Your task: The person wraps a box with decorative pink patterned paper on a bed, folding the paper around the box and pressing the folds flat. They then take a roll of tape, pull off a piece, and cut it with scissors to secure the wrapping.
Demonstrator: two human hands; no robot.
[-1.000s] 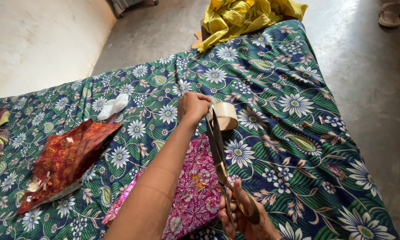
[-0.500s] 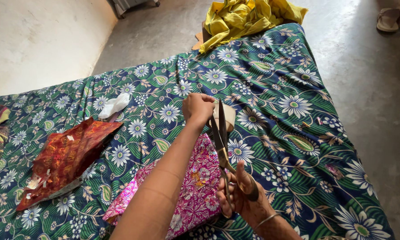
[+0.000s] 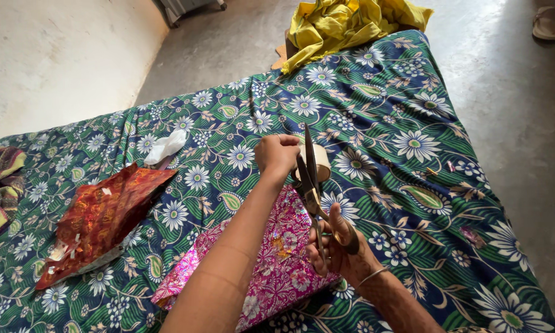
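Right hand (image 3: 339, 250) gripping scissors (image 3: 314, 185), blades parted. Left hand (image 3: 277, 154) clenched, apparently on tape; tape roll (image 3: 322, 169) mostly hidden. Pink parcel (image 3: 271, 259) partly covered.

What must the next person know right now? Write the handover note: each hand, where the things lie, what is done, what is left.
Left hand: closed at the far edge of the pink floral fabric-covered packet, beside the pale roll of tape.
Right hand: fingers through the handles of the long metal scissors, blades open and pointing away, next to the left hand.
The packet lies on the green flowered cloth. A red patterned packet and a white crumpled scrap lie to the left; a yellow cloth bundle sits at the far end.
Done: scissors raised at the roll.
Left: no cut is visible yet.
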